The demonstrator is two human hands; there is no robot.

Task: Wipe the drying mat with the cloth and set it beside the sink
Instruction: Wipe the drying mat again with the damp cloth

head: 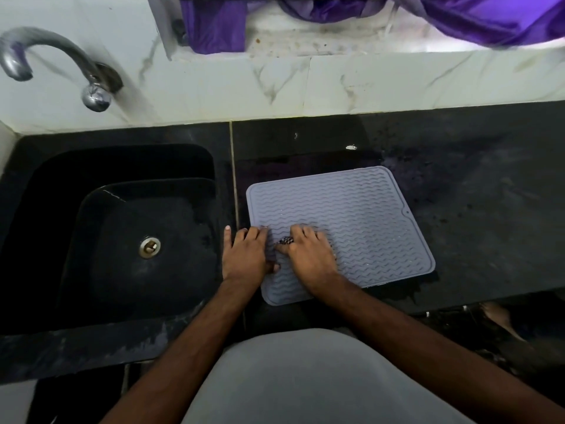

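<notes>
The grey wavy-ribbed silicone drying mat (351,228) lies flat on the black stone counter (474,191), just right of the black sink (122,228). My left hand (246,255) presses its left edge, fingers spread. My right hand (308,255) is curled on a small patterned cloth (286,240).

The right hand (308,255) covers most of the cloth (286,240); only a small dark patterned scrap shows between thumb and forefinger, too little to tell its size or fold. Both hands hide the near left part of the drying mat (351,221). The left hand (244,255) overlaps the mat's left edge, so its grip there cannot be told. The tap (58,67) is blurred. The purple fabric (489,16) is cut off by the top edge.
</notes>
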